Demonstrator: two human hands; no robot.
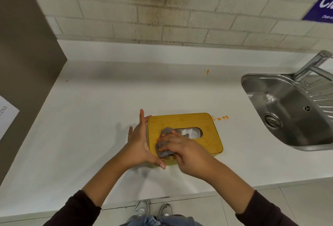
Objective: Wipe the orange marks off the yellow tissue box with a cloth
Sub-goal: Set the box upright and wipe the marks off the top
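Observation:
The yellow tissue box (207, 126) lies flat on the white counter, white tissue showing in its oval slot. A crumpled grey cloth (163, 151) sits on the lid's near left part, and my right hand (187, 155) grips it and presses it down on the lid. A small orange smear shows at the cloth's left edge. My left hand (139, 144) rests against the box's left side with straight fingers, the thumb along the near edge. The lid's right half looks clean.
Orange specks (220, 118) lie on the counter (90, 117) just right of the box, with more orange specks farther back (207, 72). A steel sink (288, 110) with a tap (313, 65) is at the right. A dark panel (21, 54) bounds the left.

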